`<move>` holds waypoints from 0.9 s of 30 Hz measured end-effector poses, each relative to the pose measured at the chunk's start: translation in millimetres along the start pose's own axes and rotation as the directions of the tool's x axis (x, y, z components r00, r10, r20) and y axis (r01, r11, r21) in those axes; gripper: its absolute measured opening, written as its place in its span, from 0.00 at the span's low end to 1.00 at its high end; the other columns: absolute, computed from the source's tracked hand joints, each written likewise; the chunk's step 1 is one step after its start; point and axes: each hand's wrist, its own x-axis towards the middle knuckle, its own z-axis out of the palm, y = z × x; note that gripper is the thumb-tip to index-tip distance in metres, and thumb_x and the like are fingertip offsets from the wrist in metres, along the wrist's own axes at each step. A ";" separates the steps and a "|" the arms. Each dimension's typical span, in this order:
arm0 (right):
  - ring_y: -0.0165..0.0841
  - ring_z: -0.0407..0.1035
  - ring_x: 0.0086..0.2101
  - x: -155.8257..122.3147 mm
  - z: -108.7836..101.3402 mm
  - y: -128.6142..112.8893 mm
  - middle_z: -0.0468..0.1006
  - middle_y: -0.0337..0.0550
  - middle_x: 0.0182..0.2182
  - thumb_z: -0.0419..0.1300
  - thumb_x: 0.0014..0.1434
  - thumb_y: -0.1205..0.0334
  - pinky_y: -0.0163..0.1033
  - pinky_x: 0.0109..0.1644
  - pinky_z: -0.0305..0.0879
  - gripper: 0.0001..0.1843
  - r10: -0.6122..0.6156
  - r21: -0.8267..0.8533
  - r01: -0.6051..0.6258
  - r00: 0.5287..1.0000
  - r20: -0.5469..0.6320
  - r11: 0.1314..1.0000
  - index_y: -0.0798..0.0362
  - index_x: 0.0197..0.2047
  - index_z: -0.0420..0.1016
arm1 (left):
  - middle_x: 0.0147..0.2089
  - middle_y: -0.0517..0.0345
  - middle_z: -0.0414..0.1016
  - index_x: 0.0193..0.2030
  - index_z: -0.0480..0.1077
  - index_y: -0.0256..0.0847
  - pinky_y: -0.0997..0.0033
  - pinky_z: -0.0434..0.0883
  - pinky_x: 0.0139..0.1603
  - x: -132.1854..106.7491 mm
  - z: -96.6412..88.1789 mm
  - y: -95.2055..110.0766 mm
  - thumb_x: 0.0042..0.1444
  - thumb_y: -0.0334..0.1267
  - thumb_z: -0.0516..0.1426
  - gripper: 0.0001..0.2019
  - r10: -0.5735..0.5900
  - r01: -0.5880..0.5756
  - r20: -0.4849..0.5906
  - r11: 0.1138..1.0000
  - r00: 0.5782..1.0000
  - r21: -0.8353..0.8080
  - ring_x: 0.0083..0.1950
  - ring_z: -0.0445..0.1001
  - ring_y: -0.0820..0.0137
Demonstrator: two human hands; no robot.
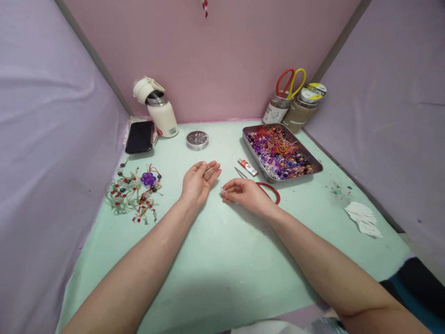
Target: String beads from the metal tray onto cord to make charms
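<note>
Over the middle of the table, my left hand point(200, 182) is turned palm up. Its thumb presses a thin light strand point(208, 170) against the fingers; whether this is cord or wire I cannot tell. To its right, my right hand point(246, 192) pinches a small cluster of clear beads point(222, 190) at the fingertips. The two hands are a little apart. Red-handled scissors point(273, 191) lie partly hidden behind my right hand, with a red and white lighter point(248, 167) just beyond them.
A metal tray point(259, 168) of mixed beads and cords stands at the back right, before two jars point(301, 111). Finished beaded strings point(130, 192) lie at left. Behind are a phone point(140, 137), a cream bottle point(162, 116) and a round container point(197, 139). Crumpled tissue point(362, 218) lies at right.
</note>
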 end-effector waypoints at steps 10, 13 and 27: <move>0.30 0.75 0.29 -0.7 -0.6 -0.7 0.79 0.40 0.28 0.65 0.51 0.61 0.36 0.36 0.71 0.10 0.005 -0.044 -0.005 1.000 0.012 0.999 0.54 0.37 0.71 | 0.34 0.55 0.77 0.34 0.62 0.38 0.59 0.71 0.53 -4.4 3.9 1.3 0.60 0.30 0.53 0.04 0.012 -0.013 0.029 0.999 1.000 0.039 0.38 0.79 0.71; 0.27 0.71 0.24 -2.4 -4.5 -3.0 0.77 0.38 0.30 0.62 0.53 0.59 0.34 0.30 0.67 0.12 -0.063 -0.225 0.058 0.998 -0.014 0.973 0.52 0.42 0.71 | 0.36 0.55 0.76 0.35 0.62 0.39 0.59 0.73 0.51 -10.4 7.8 1.5 0.59 0.32 0.55 0.04 0.039 -0.050 0.102 0.992 0.994 0.113 0.38 0.79 0.70; 0.32 0.69 0.41 -4.3 -13.6 -20.0 0.70 0.36 0.28 0.62 0.56 0.59 0.47 0.62 0.54 0.05 -0.484 -0.379 0.377 0.840 -0.245 0.845 0.48 0.32 0.80 | 0.61 0.49 0.62 0.31 0.68 0.36 0.58 0.74 0.49 -30.7 19.1 -1.9 0.48 0.41 0.64 0.12 -0.044 -0.099 0.331 0.910 0.943 0.403 0.40 0.77 0.71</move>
